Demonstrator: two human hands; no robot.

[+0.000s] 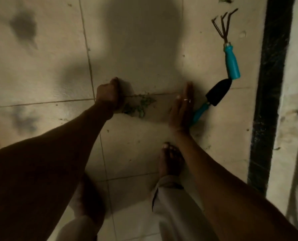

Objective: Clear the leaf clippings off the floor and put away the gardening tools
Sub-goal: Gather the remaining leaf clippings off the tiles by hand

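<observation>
R hand (180, 108): fingers straight & together, standing edge-on to the floor (144, 49). L hand (110, 94): fingers curled in a fist, can't tell if anything's inside. Step looks like herding the clippings into one pile. To do it well, keep both hand edges flat on the tile w/ no gap under, then close in slowly. Leaf clippings (139, 105) lie btwn the hands at centre frame, touching the L fist, apart from the R fingers. Trowel (214, 96) sits just beside the R hand's outer side; hand rake (231, 65) at upper right.

Matt pale floor tiles (40, 80), dull metal rake prongs (222, 27), smooth plastic handle (232, 64)
</observation>
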